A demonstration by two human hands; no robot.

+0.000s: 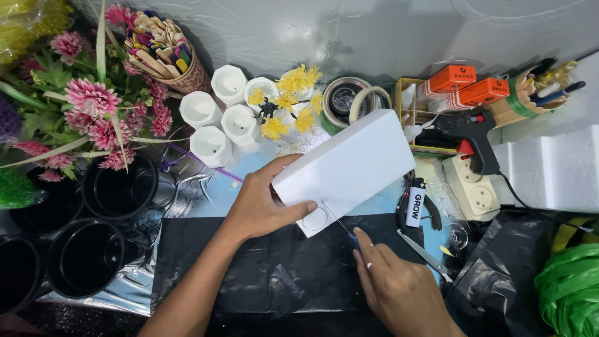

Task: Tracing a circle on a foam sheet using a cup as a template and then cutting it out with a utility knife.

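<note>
White foam block (346, 165) sits tight in your left hand (265, 203), tilted over the black plastic sheet (274, 268). Your right hand (393, 284) pinches a thin blue tool (353, 238) at the circle (315, 219) drawn on the corner. You look to be cutting that circle. Next, I think, follow the line slowly. Scissors (424, 253) lie just beside.

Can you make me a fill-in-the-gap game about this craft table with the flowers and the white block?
1. The left hand holds a white foam ____ with a circle drawn on it.
2. The right hand rests on a ____ plastic sheet.
3. The small flowers behind the white pots are ____.
4. The glue gun at the right is ____ with a red trigger.

Missing words: block; black; yellow; black
</note>
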